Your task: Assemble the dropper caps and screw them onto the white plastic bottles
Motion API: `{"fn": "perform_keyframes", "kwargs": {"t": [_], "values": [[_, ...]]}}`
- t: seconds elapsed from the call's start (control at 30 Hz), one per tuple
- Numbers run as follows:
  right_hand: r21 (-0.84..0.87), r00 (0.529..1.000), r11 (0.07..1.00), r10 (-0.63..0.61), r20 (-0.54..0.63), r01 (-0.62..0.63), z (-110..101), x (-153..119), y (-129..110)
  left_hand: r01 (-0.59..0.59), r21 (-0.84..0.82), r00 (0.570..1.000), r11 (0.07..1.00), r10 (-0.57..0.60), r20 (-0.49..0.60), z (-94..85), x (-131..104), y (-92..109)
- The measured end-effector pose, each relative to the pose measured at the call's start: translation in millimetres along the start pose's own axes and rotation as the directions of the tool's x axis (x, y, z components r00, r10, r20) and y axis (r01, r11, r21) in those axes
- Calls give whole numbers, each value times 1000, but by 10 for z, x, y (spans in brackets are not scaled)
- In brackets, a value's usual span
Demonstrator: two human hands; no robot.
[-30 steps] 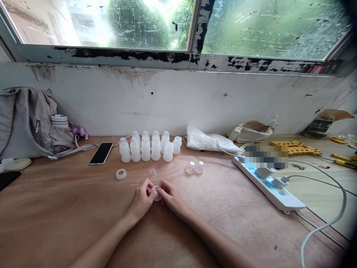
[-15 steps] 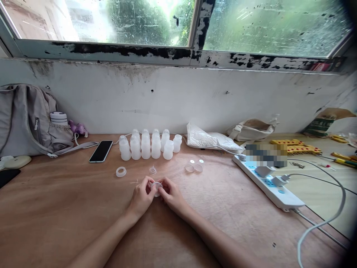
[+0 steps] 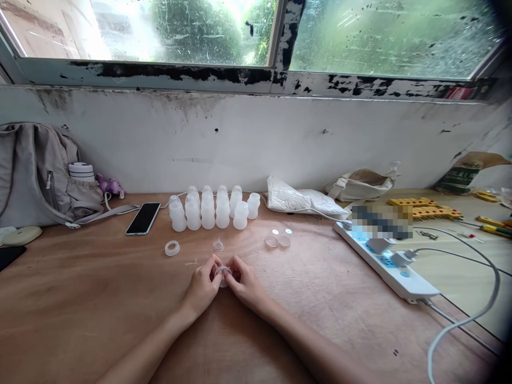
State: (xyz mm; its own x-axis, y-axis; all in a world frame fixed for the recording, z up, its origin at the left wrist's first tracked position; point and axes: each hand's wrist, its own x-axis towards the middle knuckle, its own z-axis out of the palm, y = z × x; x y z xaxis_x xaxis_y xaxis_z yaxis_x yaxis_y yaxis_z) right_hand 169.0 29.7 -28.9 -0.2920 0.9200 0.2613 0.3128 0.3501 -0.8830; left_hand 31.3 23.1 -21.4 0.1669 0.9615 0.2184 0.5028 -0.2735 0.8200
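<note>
In front of me, my left hand [image 3: 205, 281] and my right hand [image 3: 245, 281] pinch a translucent bottle collar ring [image 3: 223, 269] between thumbs and fingers. A clear rounded part shows just below the ring, close to the tabletop; my thumbs cover some of it, and I cannot tell its exact kind. Beyond my fingers stands a clear bottle nipple [image 3: 218, 245]. Another translucent collar ring [image 3: 172, 248] lies to the left. Two clear round caps [image 3: 277, 241] rest side by side on the right. Several frosted small baby bottles [image 3: 208, 213] stand in rows farther back.
A phone [image 3: 143, 218] lies left of the bottles, near a grey backpack [image 3: 36, 170]. White plastic packaging [image 3: 300, 200] sits by the wall. At right are a power strip [image 3: 400, 274] with cables, and yellow parts [image 3: 432, 212].
Both hands still grip the ring. It has tilted so that it looks flatter and narrower, and the clear part now shows lower beneath it. The view has shifted slightly.
</note>
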Motion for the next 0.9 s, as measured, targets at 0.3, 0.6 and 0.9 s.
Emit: {"fn": "perform_keyframes", "kwargs": {"t": [0.3, 0.6, 0.9], "values": [[-88, 999, 996, -32, 9, 33, 10, -7, -27, -22, 51, 1000, 998, 22, 1, -10, -3, -23], [-33, 1000, 999, -15, 0, 15, -23, -5, -39, 82, -139, 996, 987, -86, -24, -32, 12, 2], [-80, 999, 997, -20, -50, 16, -5, -16, -15, -35, -7, 999, 999, 35, -11, -7, -35, 19]]}}
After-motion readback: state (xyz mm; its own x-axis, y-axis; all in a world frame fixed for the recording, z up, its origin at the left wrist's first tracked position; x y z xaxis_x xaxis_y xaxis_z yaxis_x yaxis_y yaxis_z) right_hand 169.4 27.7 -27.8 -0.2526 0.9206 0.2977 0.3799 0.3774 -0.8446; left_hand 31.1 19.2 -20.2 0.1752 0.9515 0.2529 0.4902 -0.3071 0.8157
